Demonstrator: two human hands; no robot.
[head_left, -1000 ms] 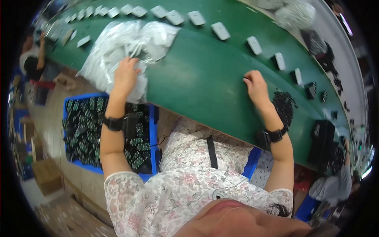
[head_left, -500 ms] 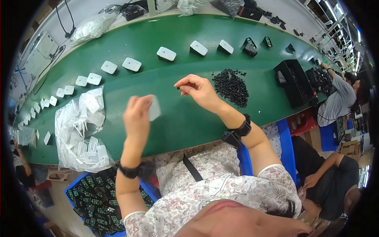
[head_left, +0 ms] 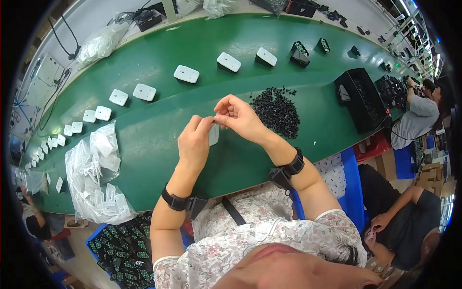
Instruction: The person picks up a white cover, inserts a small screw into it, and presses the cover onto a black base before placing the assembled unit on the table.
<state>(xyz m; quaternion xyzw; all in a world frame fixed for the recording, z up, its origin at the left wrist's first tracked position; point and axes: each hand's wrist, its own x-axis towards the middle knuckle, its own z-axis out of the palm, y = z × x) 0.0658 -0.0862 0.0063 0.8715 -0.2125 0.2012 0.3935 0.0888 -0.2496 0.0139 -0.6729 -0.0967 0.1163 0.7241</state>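
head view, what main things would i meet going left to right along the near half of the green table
Clear plastic bag → left hand → right hand → pile of small black parts → open black box.

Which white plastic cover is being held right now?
The white cover in the left hand, beside the right hand; those in the clear plastic bag are untouched by either.

The left hand hides part of the white cover. What lies at the right hand's fingertips is too small to tell. The black parts are too small to make out singly. Forearm and shirt hide some of the circuit boards; the upper edge cuts off a clear bag.
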